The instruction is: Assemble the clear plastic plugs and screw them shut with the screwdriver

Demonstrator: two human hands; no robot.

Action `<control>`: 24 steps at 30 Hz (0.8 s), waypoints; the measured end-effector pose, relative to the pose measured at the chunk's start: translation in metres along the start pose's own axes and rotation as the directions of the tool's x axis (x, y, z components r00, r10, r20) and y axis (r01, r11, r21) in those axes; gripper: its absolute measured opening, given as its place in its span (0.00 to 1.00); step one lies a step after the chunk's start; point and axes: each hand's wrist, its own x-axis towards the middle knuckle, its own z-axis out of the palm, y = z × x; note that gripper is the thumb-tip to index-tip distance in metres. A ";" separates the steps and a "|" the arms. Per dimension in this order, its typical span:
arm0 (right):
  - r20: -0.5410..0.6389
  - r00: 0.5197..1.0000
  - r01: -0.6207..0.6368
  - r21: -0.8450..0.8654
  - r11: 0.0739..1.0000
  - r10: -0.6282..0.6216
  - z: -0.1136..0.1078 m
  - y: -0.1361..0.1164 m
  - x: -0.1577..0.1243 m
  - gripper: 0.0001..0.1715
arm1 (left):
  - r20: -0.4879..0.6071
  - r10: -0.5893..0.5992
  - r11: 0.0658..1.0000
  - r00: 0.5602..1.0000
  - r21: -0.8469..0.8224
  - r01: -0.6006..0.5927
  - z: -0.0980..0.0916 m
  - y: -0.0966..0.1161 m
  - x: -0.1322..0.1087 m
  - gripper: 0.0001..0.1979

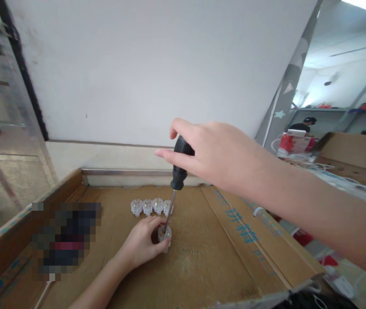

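Observation:
My right hand (199, 148) grips the black handle of a screwdriver (179, 171) from above, with the thumb stretched along one side. Its thin metal shaft slants down to a small clear plastic part (164, 234) with metal bits inside. Around that part the fingers and thumb of my left hand (144, 242) are closed, holding it on the cardboard surface. The tip of the screwdriver meets the top of the part; the exact contact is too small to make out. Just behind, several similar clear plastic parts (147, 207) stand in a row, the rightmost partly behind the shaft.
Cardboard (202, 266) with blue print covers the work surface, with a raised cardboard edge (57, 189) at the left. A blurred-out object (70, 236) with a white cable lies on the left. A white wall (150, 77) rises behind. An open carton (357, 154) and a person (303, 125) are at the right.

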 end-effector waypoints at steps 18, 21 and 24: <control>-0.131 0.991 0.034 0.379 0.925 0.018 0.027 0.007 -0.008 0.17 | -0.074 0.037 0.999 0.997 0.003 -0.037 0.005 -0.007 0.000 0.08; -0.197 0.978 -0.012 0.282 0.959 0.070 0.029 0.001 -0.009 0.18 | -0.038 0.027 1.000 0.999 0.004 -0.026 0.006 -0.008 -0.001 0.15; -0.257 0.957 -0.096 0.164 0.982 0.137 0.028 -0.004 -0.009 0.22 | -0.025 0.014 1.000 1.000 0.006 -0.014 0.006 -0.007 -0.001 0.15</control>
